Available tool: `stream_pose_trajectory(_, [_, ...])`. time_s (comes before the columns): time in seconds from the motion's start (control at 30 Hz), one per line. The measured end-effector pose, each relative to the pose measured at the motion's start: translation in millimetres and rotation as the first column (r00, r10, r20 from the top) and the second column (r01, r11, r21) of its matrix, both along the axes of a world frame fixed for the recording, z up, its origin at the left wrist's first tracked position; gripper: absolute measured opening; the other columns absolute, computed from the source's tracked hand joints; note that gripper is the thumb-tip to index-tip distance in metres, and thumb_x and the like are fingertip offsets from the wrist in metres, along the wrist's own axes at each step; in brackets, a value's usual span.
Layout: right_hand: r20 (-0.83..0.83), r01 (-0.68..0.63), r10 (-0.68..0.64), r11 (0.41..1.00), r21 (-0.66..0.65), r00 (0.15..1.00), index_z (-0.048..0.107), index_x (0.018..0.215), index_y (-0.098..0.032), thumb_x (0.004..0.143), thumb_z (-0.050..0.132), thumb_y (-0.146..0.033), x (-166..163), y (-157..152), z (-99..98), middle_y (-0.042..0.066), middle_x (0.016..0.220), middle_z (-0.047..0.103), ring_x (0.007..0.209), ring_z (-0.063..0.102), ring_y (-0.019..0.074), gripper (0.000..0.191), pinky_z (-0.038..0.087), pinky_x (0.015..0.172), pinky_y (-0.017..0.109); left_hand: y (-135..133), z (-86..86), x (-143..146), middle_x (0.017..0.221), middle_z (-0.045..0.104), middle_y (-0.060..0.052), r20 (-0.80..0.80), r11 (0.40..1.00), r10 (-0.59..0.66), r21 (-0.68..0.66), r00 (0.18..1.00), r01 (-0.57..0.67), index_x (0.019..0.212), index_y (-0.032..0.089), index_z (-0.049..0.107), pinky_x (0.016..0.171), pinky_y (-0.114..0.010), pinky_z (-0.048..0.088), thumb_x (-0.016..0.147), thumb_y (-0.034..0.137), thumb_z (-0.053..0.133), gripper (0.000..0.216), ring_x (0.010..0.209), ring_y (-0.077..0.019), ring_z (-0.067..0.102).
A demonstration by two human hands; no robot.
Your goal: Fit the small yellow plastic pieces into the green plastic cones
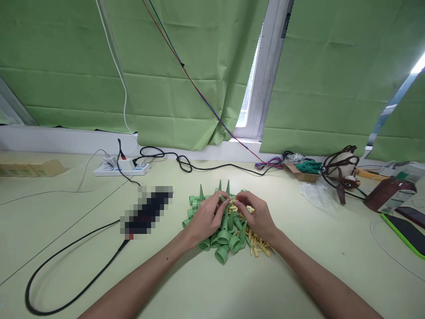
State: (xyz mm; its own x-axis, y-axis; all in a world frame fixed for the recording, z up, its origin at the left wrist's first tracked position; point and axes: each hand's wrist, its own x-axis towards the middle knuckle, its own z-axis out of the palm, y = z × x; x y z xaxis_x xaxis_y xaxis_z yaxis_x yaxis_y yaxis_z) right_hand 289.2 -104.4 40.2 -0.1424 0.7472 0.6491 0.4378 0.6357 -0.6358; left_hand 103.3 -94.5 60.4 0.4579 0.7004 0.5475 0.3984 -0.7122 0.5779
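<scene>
- pale table (299, 274), green curtains (186, 79) behind
- pile of green cones (223, 241) mid-table, yellow pieces (259, 246) mixed in
- left hand (206, 217) clamped round one cone
- right hand (259, 218) pinched, probably on a yellow piece

1. Near side: the counter (212, 288) is bare in front of the pile of green cones (223, 241).
2. Left: a dark blurred object (146, 215) and its looping black cable (49, 274) cross the way.
3. Behind: a power strip (121, 167) and cords line the far edge.
4. Right: a plastic bag (315, 192) and a green-edged phone (405, 232) lie well apart from the pile, with open surface between.
</scene>
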Motion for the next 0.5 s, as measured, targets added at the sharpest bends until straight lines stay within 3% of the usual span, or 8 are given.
stream_pose_trajectory(0.17, [0.015, -0.008, 0.008, 1.0, 0.004, 1.0, 0.057, 0.106, -0.022, 0.097, 0.053, -0.027, 0.6, 0.3, -2.0, 0.003, 0.082, 0.065, 0.066, 0.06, 0.0155, 0.012, 0.049, 0.063, 0.028, 3.0, -5.3, -1.0, 0.085, 0.059, 0.0, -0.05, 0.996, -0.003, 0.092, 0.999, 0.007, 0.107, 0.021, 0.052, 0.062, -0.024, 0.038, 0.101, 0.022, 0.038, 0.016, 0.06, -0.0107, 0.045])
stream_pose_trajectory(0.5, [0.076, -0.017, 0.009, 0.995, 0.1, 0.997, 0.064, 0.101, -0.02, 0.097, 0.051, -0.021, 2.1, 3.1, -0.6, 0.004, 0.089, 0.069, 0.074, 0.062, 0.0164, 0.014, 0.048, 0.069, 0.029, 4.1, -5.8, -1.7, 0.093, 0.061, -0.003, -0.083, 0.99, -0.038, 0.13, 0.996, 0.049, 0.11, 0.02, 0.05, 0.072, -0.026, 0.045, 0.101, 0.019, 0.037, 0.016, 0.078, -0.0138, 0.058])
